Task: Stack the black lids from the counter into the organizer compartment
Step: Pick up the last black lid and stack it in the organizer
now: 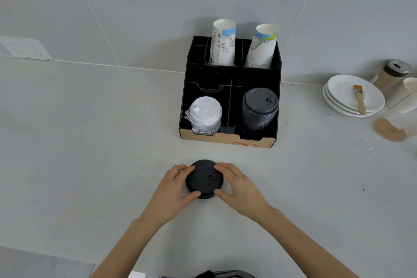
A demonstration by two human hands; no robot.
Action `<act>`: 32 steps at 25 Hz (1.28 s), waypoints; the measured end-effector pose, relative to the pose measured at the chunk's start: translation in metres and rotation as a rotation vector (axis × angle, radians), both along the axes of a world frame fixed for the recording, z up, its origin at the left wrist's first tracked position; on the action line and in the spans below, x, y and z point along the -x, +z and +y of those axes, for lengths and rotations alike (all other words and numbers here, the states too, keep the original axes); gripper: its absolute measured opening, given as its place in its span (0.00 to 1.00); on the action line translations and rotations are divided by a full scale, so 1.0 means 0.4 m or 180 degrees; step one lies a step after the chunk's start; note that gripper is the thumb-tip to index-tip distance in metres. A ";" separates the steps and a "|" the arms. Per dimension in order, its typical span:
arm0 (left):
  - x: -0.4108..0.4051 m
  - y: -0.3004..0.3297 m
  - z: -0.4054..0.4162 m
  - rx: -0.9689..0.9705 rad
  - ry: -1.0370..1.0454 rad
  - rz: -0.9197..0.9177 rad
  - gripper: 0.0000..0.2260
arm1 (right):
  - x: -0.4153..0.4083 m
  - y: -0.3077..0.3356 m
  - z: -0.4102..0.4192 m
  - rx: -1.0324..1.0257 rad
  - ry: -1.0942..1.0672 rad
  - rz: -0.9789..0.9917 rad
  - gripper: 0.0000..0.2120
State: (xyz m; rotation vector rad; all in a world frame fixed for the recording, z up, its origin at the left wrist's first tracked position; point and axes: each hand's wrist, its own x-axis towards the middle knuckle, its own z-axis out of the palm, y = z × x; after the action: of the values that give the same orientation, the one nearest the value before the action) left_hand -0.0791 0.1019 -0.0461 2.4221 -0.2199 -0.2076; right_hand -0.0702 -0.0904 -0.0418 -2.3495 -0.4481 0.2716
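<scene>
A small pile of black lids (204, 179) sits on the grey counter in front of me. My left hand (173, 187) grips its left side and my right hand (239, 185) grips its right side, fingers curled around the rim. Behind stands a black organizer (230, 74) with a cardboard-coloured front. Its front right compartment holds a tall stack of black lids (259, 110). The front left compartment holds a stack of white lids (205, 115).
Two paper cup stacks (223, 43) (262, 47) stand in the organizer's back compartments. At the right are stacked white plates (354, 97) with a brush (360, 98), a shaker jar (392, 74) and clear cups (397, 126). A wall socket (24, 48) is at the far left.
</scene>
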 end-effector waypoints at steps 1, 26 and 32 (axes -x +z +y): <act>-0.009 0.007 -0.007 0.0013 -0.0021 -0.0056 0.26 | -0.005 0.009 -0.007 -0.0061 -0.0062 -0.0017 0.25; -0.298 0.207 -0.285 0.0205 -0.0200 -0.1095 0.23 | -0.228 0.222 -0.237 -0.0194 -0.0862 -0.0823 0.24; -0.357 0.187 -0.326 0.0050 -0.0152 -0.1070 0.23 | -0.291 0.205 -0.262 -0.0107 -0.0892 -0.0667 0.25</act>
State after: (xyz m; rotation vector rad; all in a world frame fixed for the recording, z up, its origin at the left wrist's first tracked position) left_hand 0.0639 -0.0285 0.0285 2.4258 -0.4281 0.1823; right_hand 0.0463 -0.1953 0.0404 -2.3814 -0.2141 -0.1139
